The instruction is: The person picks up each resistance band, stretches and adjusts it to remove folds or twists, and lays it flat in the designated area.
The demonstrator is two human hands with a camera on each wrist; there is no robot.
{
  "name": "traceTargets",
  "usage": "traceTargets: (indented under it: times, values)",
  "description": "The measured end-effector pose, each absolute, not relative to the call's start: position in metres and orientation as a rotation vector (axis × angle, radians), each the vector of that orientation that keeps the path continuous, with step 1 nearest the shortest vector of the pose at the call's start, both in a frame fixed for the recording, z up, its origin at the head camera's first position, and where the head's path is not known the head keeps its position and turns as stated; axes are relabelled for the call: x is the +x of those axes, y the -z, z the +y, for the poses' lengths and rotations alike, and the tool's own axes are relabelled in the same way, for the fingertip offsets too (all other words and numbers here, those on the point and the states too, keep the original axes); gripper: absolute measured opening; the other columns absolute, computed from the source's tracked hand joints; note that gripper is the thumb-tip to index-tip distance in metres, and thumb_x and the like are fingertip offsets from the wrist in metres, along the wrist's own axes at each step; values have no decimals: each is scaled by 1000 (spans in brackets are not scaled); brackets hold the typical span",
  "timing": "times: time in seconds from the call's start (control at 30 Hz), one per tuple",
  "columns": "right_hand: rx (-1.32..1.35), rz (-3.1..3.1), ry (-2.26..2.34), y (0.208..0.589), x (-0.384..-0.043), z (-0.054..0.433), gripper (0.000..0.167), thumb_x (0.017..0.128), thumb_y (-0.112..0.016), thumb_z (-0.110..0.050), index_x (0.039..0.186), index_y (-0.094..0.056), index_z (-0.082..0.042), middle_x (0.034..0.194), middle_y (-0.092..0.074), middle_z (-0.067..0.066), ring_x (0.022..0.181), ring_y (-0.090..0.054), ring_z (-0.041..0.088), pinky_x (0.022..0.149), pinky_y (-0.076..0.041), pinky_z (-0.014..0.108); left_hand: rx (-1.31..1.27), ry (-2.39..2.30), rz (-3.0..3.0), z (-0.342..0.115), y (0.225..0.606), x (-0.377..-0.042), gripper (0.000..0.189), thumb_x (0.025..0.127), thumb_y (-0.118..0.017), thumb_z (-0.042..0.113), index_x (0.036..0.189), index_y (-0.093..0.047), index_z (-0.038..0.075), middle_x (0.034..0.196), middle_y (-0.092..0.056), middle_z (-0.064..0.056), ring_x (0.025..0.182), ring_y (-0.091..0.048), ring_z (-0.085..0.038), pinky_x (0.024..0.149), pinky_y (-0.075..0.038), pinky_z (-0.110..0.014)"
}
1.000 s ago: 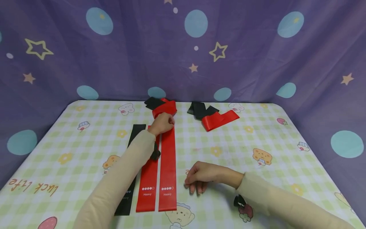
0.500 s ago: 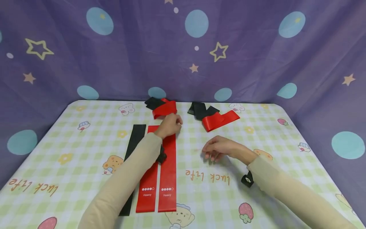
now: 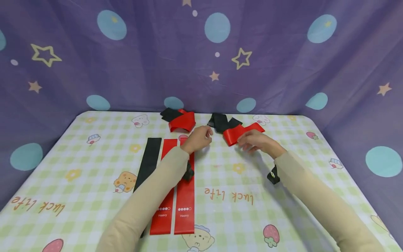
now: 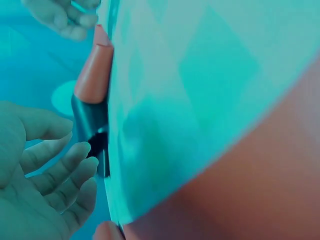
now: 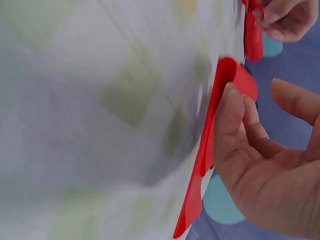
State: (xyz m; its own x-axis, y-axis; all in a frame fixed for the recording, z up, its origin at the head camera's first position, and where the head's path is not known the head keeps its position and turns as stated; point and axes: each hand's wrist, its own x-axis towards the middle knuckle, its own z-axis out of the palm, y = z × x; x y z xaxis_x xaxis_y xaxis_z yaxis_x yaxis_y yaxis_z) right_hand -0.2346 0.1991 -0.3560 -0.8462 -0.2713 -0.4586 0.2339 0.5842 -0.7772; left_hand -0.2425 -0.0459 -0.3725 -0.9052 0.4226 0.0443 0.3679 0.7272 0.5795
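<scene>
My right hand (image 3: 259, 142) is at the near side of a crumpled red resistance band (image 3: 232, 135). In the right wrist view, its fingers (image 5: 229, 117) are beside the looped red band (image 5: 244, 85), thumb apart; whether they touch it I cannot tell. A crumpled black band (image 3: 220, 122) lies against that red one. My left hand (image 3: 199, 138) is above the table with loosely bent fingers and holds nothing. Below its forearm lie two flat red bands (image 3: 185, 196) marked "Heavy" and a flat black band (image 3: 149, 157), partly hidden by the sleeve.
Another crumpled red band (image 3: 183, 121) and black band (image 3: 170, 113) lie at the back, left of centre. A checked cloth (image 3: 220, 217) with printed pictures covers the table. Behind its far edge hangs a purple curtain (image 3: 176, 63).
My right hand has moved forward and right, up to the crumpled red band. My left hand has moved right, away from the top of the flat red bands.
</scene>
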Motion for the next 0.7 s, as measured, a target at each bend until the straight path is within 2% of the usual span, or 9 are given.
traceTargets:
  times: [0.17,0.27,0.47,0.57,0.7]
  values:
    - [-13,2349,1204,355,-249,203,33,92,-54,-14,119,-54,6,89,-63,2,72,-56,13,67,-50,28,640,-925,2822,-34,375,-240,22,86,-55,5,107,-59,2,93,-61,-12,84,-57,-24,79,-48,-33]
    - [4,2402,1183,355,-256,203,30,93,-53,-13,116,-53,6,89,-58,4,77,-54,16,72,-50,30,619,-957,2794,-27,379,-237,22,87,-56,6,108,-59,3,92,-62,-11,82,-57,-23,77,-47,-31]
    - [14,2538,1106,355,-269,202,38,92,-53,-12,124,-47,8,116,-51,16,100,-48,25,88,-46,37,617,-1053,2751,-18,385,-229,27,86,-54,4,112,-56,1,95,-66,-12,82,-60,-23,76,-49,-29]
    - [12,2600,1048,356,-275,203,43,91,-54,-12,126,-46,10,121,-47,19,102,-45,27,85,-42,33,593,-1116,2715,-15,384,-226,29,87,-53,4,115,-54,0,99,-67,-13,84,-61,-24,77,-51,-30]
    - [44,2631,1021,360,-281,204,42,90,-56,-12,124,-48,10,117,-47,18,99,-45,26,78,-39,27,572,-1135,2685,-13,382,-223,30,88,-52,5,117,-53,-1,101,-67,-14,84,-62,-23,77,-51,-30]
